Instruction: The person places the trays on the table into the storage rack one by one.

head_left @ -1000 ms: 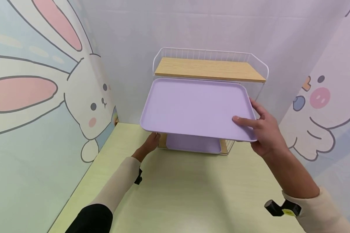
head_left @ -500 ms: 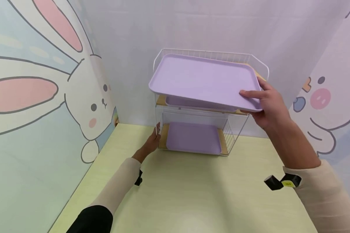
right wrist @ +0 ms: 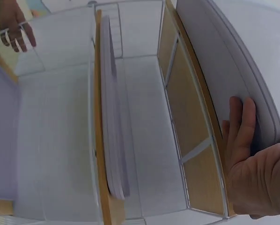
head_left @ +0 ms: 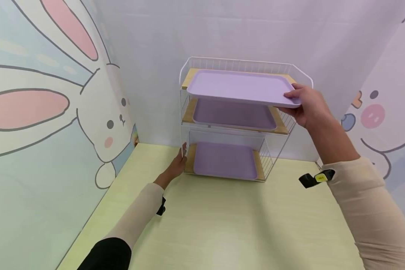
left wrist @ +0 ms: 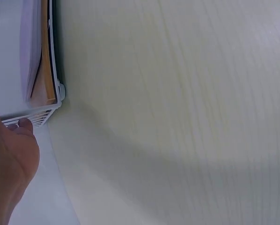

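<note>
My right hand (head_left: 310,103) pinches the right front corner of a lilac tray (head_left: 239,88), thumb on top and fingers under it. That tray lies partly over the wooden top shelf of a white wire rack (head_left: 188,112), with its front edge jutting out. In the right wrist view its underside (right wrist: 215,51) stands at a slant to the top shelf (right wrist: 175,93), and my fingers (right wrist: 245,129) reach into the gap. Low on the rack's left side, my left hand (head_left: 177,163) rests its fairly straight fingers against the wire frame.
One lilac tray (head_left: 234,114) lies on the middle shelf, and another tray (head_left: 224,161) on the bottom one. The rack stands on a pale wooden table (head_left: 202,217). Cartoon-printed cloths (head_left: 148,86) hang behind it and at both sides.
My right hand has lifted the tray and moved it back over the top shelf, levelling it. The middle and bottom trays have come into sight. My left hand stays at the rack's side.
</note>
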`<control>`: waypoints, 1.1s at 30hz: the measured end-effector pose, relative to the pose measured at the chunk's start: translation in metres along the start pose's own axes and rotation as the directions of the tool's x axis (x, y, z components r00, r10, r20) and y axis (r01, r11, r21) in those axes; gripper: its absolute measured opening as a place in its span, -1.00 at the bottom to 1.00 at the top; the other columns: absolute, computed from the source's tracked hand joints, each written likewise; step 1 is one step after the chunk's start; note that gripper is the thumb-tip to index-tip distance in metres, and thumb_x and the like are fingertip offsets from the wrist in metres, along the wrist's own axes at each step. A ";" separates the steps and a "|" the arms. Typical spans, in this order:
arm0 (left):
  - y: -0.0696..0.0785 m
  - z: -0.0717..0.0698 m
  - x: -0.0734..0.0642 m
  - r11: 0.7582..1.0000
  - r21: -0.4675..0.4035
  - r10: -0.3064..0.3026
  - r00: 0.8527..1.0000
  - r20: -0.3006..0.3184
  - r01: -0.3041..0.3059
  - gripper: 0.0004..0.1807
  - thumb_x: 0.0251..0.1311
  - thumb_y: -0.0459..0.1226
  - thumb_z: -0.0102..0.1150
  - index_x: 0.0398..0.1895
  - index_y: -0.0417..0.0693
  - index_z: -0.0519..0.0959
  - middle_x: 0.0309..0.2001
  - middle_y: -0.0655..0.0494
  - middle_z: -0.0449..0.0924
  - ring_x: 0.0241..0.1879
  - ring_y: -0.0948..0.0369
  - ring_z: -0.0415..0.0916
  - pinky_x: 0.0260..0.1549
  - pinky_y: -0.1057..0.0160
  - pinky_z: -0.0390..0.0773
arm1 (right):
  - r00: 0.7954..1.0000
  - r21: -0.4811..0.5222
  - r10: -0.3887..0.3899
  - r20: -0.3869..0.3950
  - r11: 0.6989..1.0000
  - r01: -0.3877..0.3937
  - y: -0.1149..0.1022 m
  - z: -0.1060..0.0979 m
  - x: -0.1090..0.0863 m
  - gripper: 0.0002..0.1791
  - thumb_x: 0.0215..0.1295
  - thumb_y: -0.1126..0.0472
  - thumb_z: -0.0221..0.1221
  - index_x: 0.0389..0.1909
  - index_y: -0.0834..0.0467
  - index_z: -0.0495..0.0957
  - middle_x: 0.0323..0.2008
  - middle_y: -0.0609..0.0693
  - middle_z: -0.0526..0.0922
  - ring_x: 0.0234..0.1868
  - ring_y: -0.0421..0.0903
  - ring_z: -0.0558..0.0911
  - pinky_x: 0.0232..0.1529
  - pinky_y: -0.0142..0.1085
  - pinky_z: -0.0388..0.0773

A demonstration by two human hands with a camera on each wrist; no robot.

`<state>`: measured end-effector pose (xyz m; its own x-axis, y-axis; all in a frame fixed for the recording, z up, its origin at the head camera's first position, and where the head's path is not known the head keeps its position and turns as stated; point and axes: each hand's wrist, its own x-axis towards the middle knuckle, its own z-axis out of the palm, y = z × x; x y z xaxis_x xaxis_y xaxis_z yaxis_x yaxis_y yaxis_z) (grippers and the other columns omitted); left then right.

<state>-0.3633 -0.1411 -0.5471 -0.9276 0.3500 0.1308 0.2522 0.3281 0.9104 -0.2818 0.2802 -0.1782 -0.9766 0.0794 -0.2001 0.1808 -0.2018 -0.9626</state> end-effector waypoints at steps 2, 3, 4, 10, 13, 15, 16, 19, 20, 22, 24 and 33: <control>0.000 0.000 0.000 1.000 -0.019 0.014 1.000 0.009 -0.014 -0.22 0.82 -0.26 -0.40 0.90 -0.09 -0.41 0.89 -0.25 -0.39 0.86 -0.29 -0.31 0.82 -0.31 -0.14 | 1.000 -0.100 0.010 -0.008 0.995 -0.011 -0.006 -0.001 0.006 -0.14 0.75 0.23 0.07 0.87 -0.33 -0.02 0.46 -0.07 0.54 -0.40 -0.16 0.88 -0.31 -0.37 0.85; -0.004 -0.001 0.001 1.000 -0.012 0.020 1.000 0.008 -0.020 -0.22 0.82 -0.23 -0.39 0.90 -0.09 -0.41 0.89 -0.24 -0.38 0.86 -0.28 -0.30 0.82 -0.34 -0.13 | 1.000 -0.160 0.020 -0.009 0.987 -0.022 -0.010 -0.001 0.008 -0.15 0.77 0.19 0.06 0.87 -0.34 -0.05 0.36 -0.06 0.64 -0.43 -0.15 0.88 -0.35 -0.38 0.83; -0.014 0.000 0.004 0.999 0.004 0.035 0.999 -0.001 -0.035 -0.21 0.82 -0.21 -0.38 0.90 -0.06 -0.39 0.89 -0.24 -0.36 0.86 -0.29 -0.27 0.81 -0.35 -0.09 | 1.000 -0.220 0.028 -0.005 0.975 -0.029 -0.013 -0.002 0.011 -0.16 0.78 0.15 0.03 0.88 -0.34 -0.09 0.18 -0.05 0.74 -0.46 -0.14 0.87 -0.39 -0.40 0.81; -0.038 -0.003 0.012 0.995 0.006 0.095 0.995 0.004 -0.095 -0.20 0.82 -0.11 -0.33 0.92 0.09 -0.37 0.90 -0.16 -0.31 0.87 -0.23 -0.22 0.85 -0.23 -0.09 | 0.994 -0.431 0.099 -0.047 0.896 -0.110 -0.030 0.003 0.023 -0.19 0.83 -0.01 -0.05 0.90 -0.30 -0.18 -0.46 -0.04 0.76 -0.52 -0.13 0.86 -0.43 -0.42 0.77; -0.027 -0.001 0.006 0.996 -0.014 0.085 0.996 -0.002 -0.085 -0.20 0.82 -0.13 -0.34 0.92 0.08 -0.37 0.90 -0.18 -0.32 0.86 -0.25 -0.23 0.84 -0.25 -0.13 | 0.990 -0.457 0.117 -0.080 0.878 -0.140 -0.033 0.009 0.027 -0.22 0.84 -0.08 -0.09 0.90 -0.12 -0.12 -0.49 -0.02 0.74 -0.54 -0.16 0.85 -0.41 -0.44 0.76; -0.017 -0.001 0.002 0.997 -0.023 0.068 0.998 0.002 -0.068 -0.20 0.82 -0.15 -0.36 0.92 0.07 -0.39 0.90 -0.17 -0.35 0.86 -0.25 -0.26 0.84 -0.25 -0.15 | 0.988 -0.466 0.128 -0.088 0.871 -0.154 -0.034 0.012 0.029 -0.24 0.85 -0.11 -0.14 0.88 -0.01 -0.08 -0.51 -0.01 0.74 -0.56 -0.18 0.83 -0.42 -0.45 0.76; -0.010 -0.001 -0.001 0.998 -0.035 0.058 0.998 0.003 -0.057 -0.20 0.82 -0.17 -0.36 0.91 0.06 -0.39 0.90 -0.18 -0.36 0.86 -0.26 -0.28 0.83 -0.27 -0.15 | 0.988 -0.474 0.130 -0.086 0.867 -0.155 -0.035 0.014 0.029 -0.25 0.85 -0.12 -0.17 0.86 0.07 -0.05 -0.52 0.01 0.74 -0.57 -0.18 0.82 -0.43 -0.45 0.76; -0.006 -0.001 -0.003 0.998 -0.029 0.055 0.998 -0.001 -0.055 -0.21 0.83 -0.17 -0.38 0.91 0.06 -0.40 0.90 -0.18 -0.37 0.87 -0.25 -0.29 0.84 -0.25 -0.14 | 0.990 -0.536 0.116 -0.077 0.833 -0.139 -0.035 0.018 0.030 -0.25 0.87 -0.13 -0.24 0.82 0.18 -0.06 -0.53 0.01 0.74 -0.59 -0.20 0.80 -0.43 -0.45 0.76; -0.004 -0.001 -0.003 0.998 -0.039 0.051 0.999 0.000 -0.051 -0.21 0.83 -0.18 -0.38 0.91 0.07 -0.41 0.90 -0.17 -0.38 0.87 -0.25 -0.30 0.84 -0.26 -0.15 | 0.991 -0.554 0.112 -0.072 0.822 -0.133 -0.036 0.019 0.030 -0.24 0.87 -0.11 -0.25 0.83 0.18 -0.09 -0.52 0.02 0.73 -0.59 -0.20 0.80 -0.43 -0.44 0.77; -0.005 -0.001 -0.003 0.998 -0.033 0.056 0.998 -0.008 -0.056 -0.21 0.82 -0.15 -0.39 0.91 0.09 -0.41 0.89 -0.19 -0.37 0.86 -0.27 -0.30 0.83 -0.31 -0.18 | 0.993 -0.589 0.104 -0.060 0.799 -0.119 -0.037 0.022 0.029 -0.23 0.87 -0.08 -0.27 0.85 0.21 -0.14 -0.51 0.01 0.72 -0.58 -0.20 0.81 -0.40 -0.43 0.78; -0.006 -0.001 -0.003 0.998 -0.030 0.060 0.998 -0.012 -0.061 -0.20 0.82 -0.13 -0.38 0.92 0.09 -0.40 0.89 -0.22 -0.37 0.86 -0.29 -0.30 0.81 -0.35 -0.19 | 0.994 -0.617 0.102 -0.047 0.780 -0.109 -0.038 0.022 0.029 -0.25 0.87 -0.02 -0.27 0.85 0.21 -0.17 -0.49 0.02 0.71 -0.57 -0.19 0.82 -0.38 -0.42 0.80; 0.004 0.004 -0.007 0.999 -0.030 0.017 1.000 -0.022 -0.018 -0.22 0.83 -0.21 -0.38 0.91 0.00 -0.39 0.90 -0.19 -0.36 0.87 -0.25 -0.29 0.83 -0.30 -0.14 | 0.976 -0.779 -0.214 0.037 0.606 0.162 -0.008 0.008 0.008 0.22 0.57 -0.62 -0.09 0.86 0.19 -0.10 0.12 0.35 0.72 -0.49 -0.10 0.86 -0.41 -0.20 0.85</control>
<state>-0.3544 -0.1390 -0.5464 -0.9290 0.3361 0.1549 0.2602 0.2956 0.9192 -0.2916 0.2746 -0.1701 -0.9963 0.0846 0.0170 0.0424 0.6510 -0.7579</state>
